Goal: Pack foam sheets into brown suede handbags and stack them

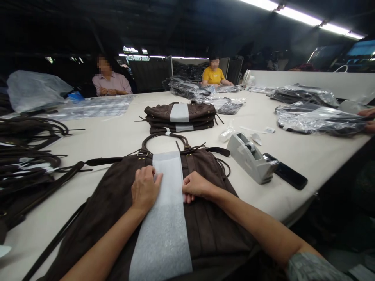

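Observation:
A dark brown handbag [211, 218] lies flat on the table before me, its handles pointing away. Down its middle runs a strip of white tissue paper [166, 218]. On the strip's left edge rests my left hand [145, 189], open, its fingers bent over the bag and its thumb on the paper. My right hand [195, 186] pinches the paper's right edge between thumb and fingers. A grey tape dispenser [249, 158] stands to the right of the bag, beside a black phone [287, 171].
Folded brown bags with paper bands [196, 113] are stacked ahead. More brown bags [26, 168] lie at left. Plastic-wrapped bags [316, 117] are at right, where another person's hand [369, 119] touches one. Two people [111, 84] [215, 74] sit across the table [117, 136].

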Action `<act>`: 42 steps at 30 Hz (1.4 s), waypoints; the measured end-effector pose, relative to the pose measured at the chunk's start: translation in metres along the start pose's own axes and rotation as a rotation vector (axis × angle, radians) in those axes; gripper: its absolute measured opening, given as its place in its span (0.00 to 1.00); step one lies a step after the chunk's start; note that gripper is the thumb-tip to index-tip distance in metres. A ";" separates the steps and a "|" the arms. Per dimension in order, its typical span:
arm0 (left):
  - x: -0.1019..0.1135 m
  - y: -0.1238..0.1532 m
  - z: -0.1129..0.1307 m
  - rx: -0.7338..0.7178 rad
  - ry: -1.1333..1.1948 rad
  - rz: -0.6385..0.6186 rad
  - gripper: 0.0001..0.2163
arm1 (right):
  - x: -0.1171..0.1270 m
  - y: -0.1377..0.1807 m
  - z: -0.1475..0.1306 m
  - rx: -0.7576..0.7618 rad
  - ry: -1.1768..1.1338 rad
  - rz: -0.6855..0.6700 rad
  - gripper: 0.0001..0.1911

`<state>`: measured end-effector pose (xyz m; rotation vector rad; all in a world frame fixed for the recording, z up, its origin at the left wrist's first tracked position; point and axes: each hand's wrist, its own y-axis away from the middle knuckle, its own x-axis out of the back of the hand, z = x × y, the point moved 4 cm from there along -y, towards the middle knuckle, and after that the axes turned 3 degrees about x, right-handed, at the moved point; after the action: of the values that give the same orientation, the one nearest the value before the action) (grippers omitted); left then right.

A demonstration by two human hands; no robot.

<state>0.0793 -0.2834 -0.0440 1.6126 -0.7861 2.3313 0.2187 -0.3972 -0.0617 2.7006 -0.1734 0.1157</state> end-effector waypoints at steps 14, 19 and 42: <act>-0.010 0.008 0.014 -0.401 0.119 -0.200 0.16 | 0.004 -0.003 0.003 0.012 -0.003 -0.036 0.14; -0.014 0.024 0.015 -0.435 0.100 -0.330 0.26 | 0.007 0.004 0.002 0.018 0.080 -0.051 0.13; -0.070 0.014 -0.004 -0.571 -0.042 -0.198 0.35 | 0.164 0.138 -0.040 0.464 0.659 0.931 0.09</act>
<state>0.0969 -0.2832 -0.1137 1.4054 -1.1159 1.7264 0.3594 -0.5215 0.0491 2.5761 -1.2878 1.4221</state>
